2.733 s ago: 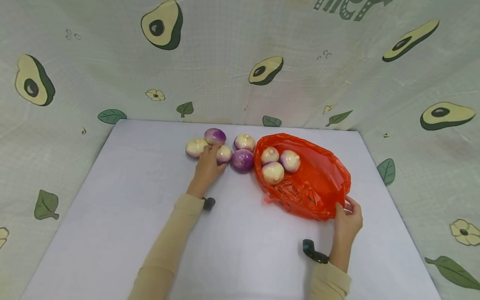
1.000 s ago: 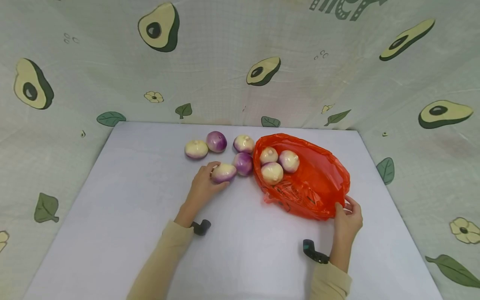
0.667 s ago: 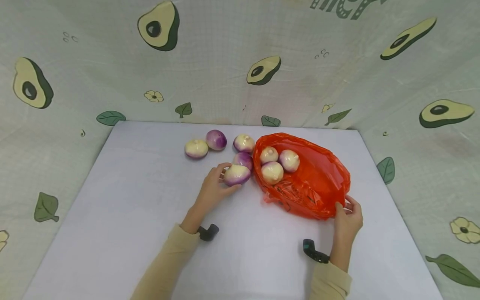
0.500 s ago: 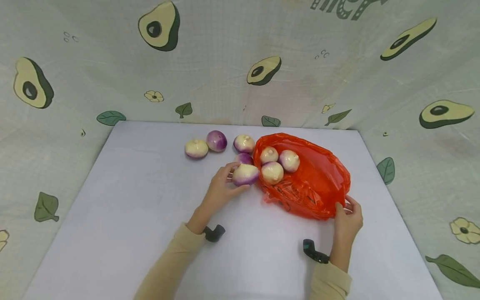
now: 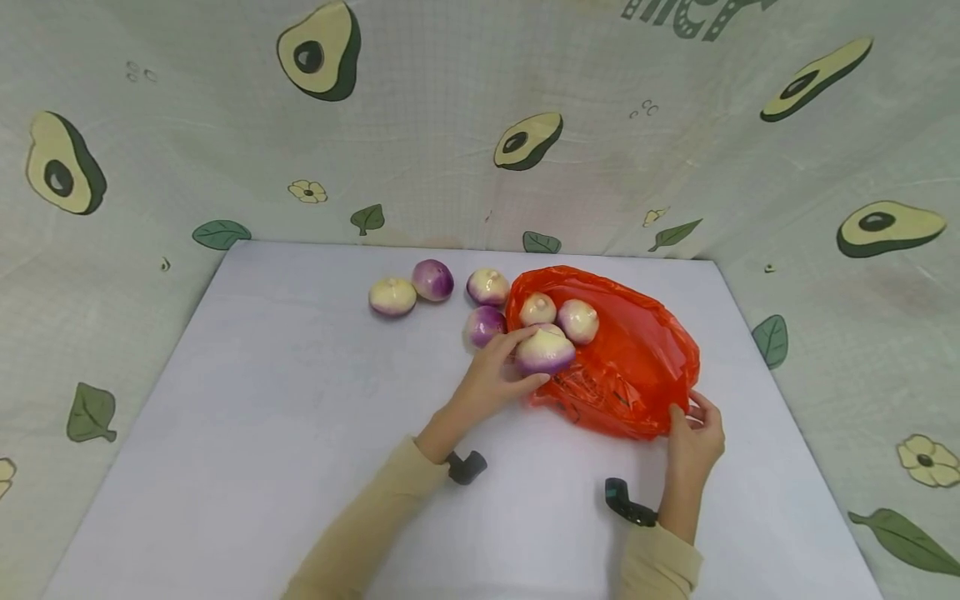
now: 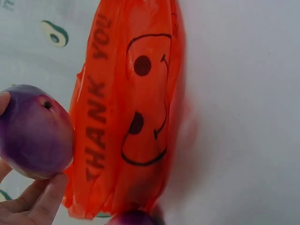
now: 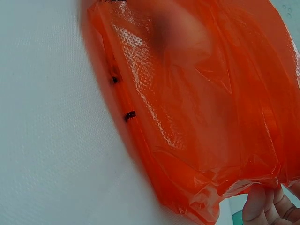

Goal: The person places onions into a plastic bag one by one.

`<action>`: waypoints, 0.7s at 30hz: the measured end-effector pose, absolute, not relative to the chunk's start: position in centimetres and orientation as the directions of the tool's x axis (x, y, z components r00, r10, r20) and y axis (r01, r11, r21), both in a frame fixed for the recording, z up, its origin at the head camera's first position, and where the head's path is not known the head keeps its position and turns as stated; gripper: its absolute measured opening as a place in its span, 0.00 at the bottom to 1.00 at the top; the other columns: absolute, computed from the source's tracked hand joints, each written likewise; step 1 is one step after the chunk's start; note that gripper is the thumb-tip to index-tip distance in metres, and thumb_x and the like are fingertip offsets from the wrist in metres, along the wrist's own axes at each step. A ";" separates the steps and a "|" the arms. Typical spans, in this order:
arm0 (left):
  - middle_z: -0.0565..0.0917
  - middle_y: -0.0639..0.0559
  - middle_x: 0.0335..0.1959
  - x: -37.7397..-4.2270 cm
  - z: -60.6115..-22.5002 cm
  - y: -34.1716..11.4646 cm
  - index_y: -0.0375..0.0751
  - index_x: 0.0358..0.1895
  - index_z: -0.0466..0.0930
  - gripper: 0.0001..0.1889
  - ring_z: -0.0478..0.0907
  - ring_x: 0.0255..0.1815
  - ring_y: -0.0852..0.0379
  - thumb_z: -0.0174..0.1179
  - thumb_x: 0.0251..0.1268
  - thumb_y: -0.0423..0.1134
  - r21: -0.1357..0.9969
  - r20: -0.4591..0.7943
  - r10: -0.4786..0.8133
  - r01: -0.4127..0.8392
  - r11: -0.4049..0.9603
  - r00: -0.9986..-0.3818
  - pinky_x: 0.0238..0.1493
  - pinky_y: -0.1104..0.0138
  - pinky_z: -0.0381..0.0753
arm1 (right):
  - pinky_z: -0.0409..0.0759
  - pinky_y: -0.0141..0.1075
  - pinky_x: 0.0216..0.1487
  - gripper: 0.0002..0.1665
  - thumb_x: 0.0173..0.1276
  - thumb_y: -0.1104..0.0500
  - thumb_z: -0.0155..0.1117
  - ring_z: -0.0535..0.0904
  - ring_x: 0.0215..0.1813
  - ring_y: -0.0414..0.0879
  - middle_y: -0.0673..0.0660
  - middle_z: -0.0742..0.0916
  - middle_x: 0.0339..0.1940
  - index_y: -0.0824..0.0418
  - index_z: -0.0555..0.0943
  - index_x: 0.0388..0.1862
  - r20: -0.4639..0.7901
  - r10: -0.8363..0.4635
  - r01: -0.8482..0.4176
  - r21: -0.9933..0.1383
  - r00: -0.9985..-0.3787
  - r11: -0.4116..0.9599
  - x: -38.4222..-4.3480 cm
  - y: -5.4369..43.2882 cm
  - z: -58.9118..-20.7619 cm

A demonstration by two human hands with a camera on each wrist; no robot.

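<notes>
Left hand [image 5: 489,382], angled rightward, grips a turnip [image 5: 545,352] over a red bag [image 5: 633,346] (right hand [image 5: 695,440] pinching its edge).

Bag [image 5: 637,342]: orange-red, black lettering, smiley
Bulbs [image 5: 545,352]: cream and purple
Worktop [image 5: 262,400]: white
Cloth [image 5: 420,125]: pale, avocado-and-leaf print
Sleeves [image 5: 367,529]: beige

The table [image 5: 247,400] bears four bulbs [image 5: 392,297], a red bag [image 5: 637,358]
</notes>
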State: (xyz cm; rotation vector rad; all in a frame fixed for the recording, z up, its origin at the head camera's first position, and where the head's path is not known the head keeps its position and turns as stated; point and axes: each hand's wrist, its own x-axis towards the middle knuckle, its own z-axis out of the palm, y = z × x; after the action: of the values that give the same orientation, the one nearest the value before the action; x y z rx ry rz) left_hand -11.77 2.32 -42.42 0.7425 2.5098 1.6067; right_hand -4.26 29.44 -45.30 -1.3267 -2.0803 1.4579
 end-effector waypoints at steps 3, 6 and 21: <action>0.70 0.52 0.63 -11.7 -42.4 3.1 0.50 0.66 0.65 0.33 0.68 0.60 0.55 0.64 0.56 0.48 0.864 0.196 0.460 0.375 0.338 -0.866 0.63 0.59 0.70 | 0.73 0.18 0.35 0.24 0.69 0.51 0.53 0.66 0.43 0.38 0.46 0.72 0.43 0.49 0.70 0.64 -0.257 0.799 0.515 -0.854 -0.543 0.076 -4.2 29.1 -44.9; 0.69 0.53 0.66 -11.6 -42.5 3.8 0.49 0.66 0.65 0.33 0.66 0.65 0.56 0.64 0.57 0.49 0.852 0.197 0.489 0.395 0.344 -0.850 0.66 0.60 0.67 | 0.73 0.18 0.35 0.24 0.69 0.51 0.52 0.66 0.43 0.38 0.46 0.72 0.44 0.49 0.70 0.64 -0.255 0.803 0.516 -0.853 -0.539 0.076 -4.2 29.0 -44.9; 0.71 0.55 0.64 -11.4 -43.3 5.9 0.53 0.70 0.60 0.36 0.68 0.65 0.58 0.59 0.59 0.55 0.735 0.103 0.578 0.454 0.504 -0.809 0.64 0.65 0.68 | 0.70 0.14 0.33 0.26 0.70 0.51 0.50 0.66 0.41 0.37 0.43 0.71 0.41 0.51 0.68 0.66 -0.247 0.792 0.529 -0.842 -0.558 0.110 -4.0 28.9 -44.8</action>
State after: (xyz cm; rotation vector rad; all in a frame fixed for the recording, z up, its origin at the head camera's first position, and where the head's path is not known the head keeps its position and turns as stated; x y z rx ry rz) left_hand -11.42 5.88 -43.30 0.8945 2.5864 1.1928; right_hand -3.97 28.87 -44.79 -1.3066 -2.1240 1.4259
